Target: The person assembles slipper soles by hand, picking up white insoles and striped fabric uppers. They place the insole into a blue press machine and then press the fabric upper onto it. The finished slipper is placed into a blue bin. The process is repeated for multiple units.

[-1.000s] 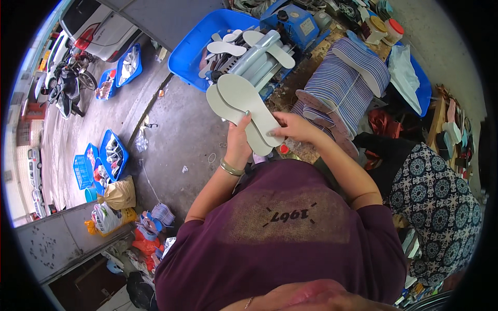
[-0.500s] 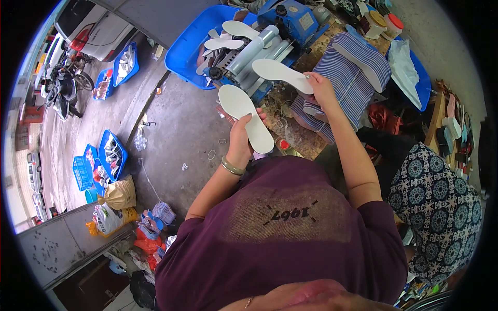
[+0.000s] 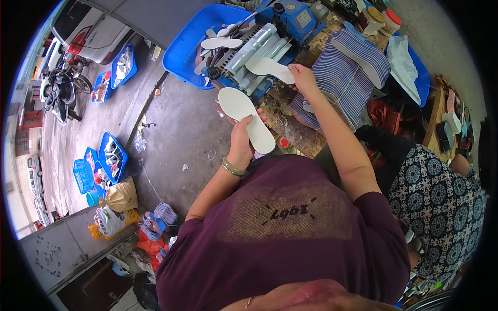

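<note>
My left hand (image 3: 240, 139) grips a white insole (image 3: 238, 105) in front of my body, thumb across its upper face. A brownish edge shows beneath that insole, but how many lie in the hand I cannot tell. Between the thumb and fingers of my right hand (image 3: 303, 80) is the narrow end of a second white insole (image 3: 270, 68). Its wide end reaches the grey rollers (image 3: 253, 49) of a blue roller machine (image 3: 288, 22). Whether that end is between the rollers or only against them is unclear.
Behind the rollers, a blue tub (image 3: 179, 54) holds several loose insoles. Striped insole bundles (image 3: 337, 72) lie on the worn bench right of the machine, near lidded jars (image 3: 390, 23). A person in patterned cloth (image 3: 436, 202) is close on my right. Blue baskets (image 3: 115, 155) stand at left.
My right hand has moved left and slightly up, bringing its insole to the rollers. A white insole lying over the machine's far side has dropped toward the tub. My left hand stays nearly still.
</note>
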The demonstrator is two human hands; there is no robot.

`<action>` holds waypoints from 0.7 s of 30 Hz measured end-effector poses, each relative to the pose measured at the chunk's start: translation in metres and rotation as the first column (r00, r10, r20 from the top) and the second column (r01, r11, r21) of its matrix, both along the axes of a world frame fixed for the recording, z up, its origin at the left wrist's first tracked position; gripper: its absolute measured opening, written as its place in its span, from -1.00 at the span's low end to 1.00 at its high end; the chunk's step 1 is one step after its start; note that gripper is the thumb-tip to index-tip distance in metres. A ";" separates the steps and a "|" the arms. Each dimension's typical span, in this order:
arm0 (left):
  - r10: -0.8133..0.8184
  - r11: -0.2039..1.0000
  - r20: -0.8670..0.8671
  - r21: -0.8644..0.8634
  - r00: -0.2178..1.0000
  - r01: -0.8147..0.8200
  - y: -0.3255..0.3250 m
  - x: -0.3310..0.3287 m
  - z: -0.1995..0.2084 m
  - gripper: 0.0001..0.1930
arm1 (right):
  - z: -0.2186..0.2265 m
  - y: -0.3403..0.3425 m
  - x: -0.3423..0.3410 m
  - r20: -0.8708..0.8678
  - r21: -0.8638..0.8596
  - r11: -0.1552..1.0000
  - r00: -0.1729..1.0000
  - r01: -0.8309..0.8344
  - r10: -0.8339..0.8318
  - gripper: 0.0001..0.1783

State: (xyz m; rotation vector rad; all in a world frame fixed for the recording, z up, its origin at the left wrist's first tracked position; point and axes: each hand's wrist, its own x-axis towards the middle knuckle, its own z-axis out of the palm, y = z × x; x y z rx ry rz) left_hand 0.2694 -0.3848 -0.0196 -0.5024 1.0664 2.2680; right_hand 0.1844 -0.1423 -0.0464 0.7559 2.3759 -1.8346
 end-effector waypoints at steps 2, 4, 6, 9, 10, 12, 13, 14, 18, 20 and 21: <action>0.002 1.000 0.008 -0.022 1.000 -0.002 0.002 0.000 0.004 -0.65 | -0.008 -0.005 -0.006 0.004 0.013 1.000 1.000 -0.020 0.020 -0.62; 0.003 0.999 0.009 -0.032 1.000 -0.003 0.003 0.000 0.006 -0.65 | -0.012 -0.010 -0.009 0.020 0.040 0.998 0.999 -0.041 0.040 -0.57; 0.002 1.000 0.005 -0.028 1.000 -0.002 0.002 0.001 0.007 -0.65 | -0.012 -0.009 -0.005 -0.021 0.109 0.991 0.997 -0.077 0.080 -0.53; -0.020 1.000 -0.012 -0.022 1.000 0.020 0.001 0.001 0.004 -0.65 | -0.015 -0.001 0.005 -0.111 0.402 0.910 0.981 -0.101 0.158 -0.50; -0.007 1.000 -0.008 -0.020 1.000 0.006 0.003 0.001 0.004 -0.65 | -0.016 0.002 0.009 -0.138 0.522 0.848 0.972 -0.091 0.190 -0.50; 0.042 0.999 0.001 -0.017 0.999 -0.042 0.005 0.001 0.001 -0.65 | 0.008 -0.009 0.026 -0.205 0.505 0.856 0.947 -0.116 0.249 -0.49; 0.035 0.999 -0.012 0.004 0.999 -0.035 0.003 0.001 -0.002 -0.65 | 0.029 -0.018 0.039 -0.237 0.497 0.858 0.931 -0.130 0.278 -0.48; 0.030 0.999 -0.027 0.023 0.999 -0.029 0.001 0.001 -0.006 -0.64 | 0.052 -0.029 0.051 -0.191 0.450 0.867 0.926 -0.213 0.327 -0.44; 0.083 0.992 -0.105 0.101 0.991 -0.072 0.009 -0.002 -0.004 -0.62 | 0.075 -0.061 0.090 -0.067 0.488 0.702 0.780 -0.518 0.622 -0.25; 0.061 0.993 -0.117 0.105 0.991 -0.048 0.015 -0.004 0.004 -0.61 | 0.088 -0.075 0.107 0.034 0.494 0.617 0.723 -0.612 0.690 -0.13; 0.051 0.993 -0.124 0.108 0.991 -0.037 0.018 -0.005 0.006 -0.60 | 0.087 -0.080 0.110 0.048 0.510 0.615 0.734 -0.601 0.677 -0.11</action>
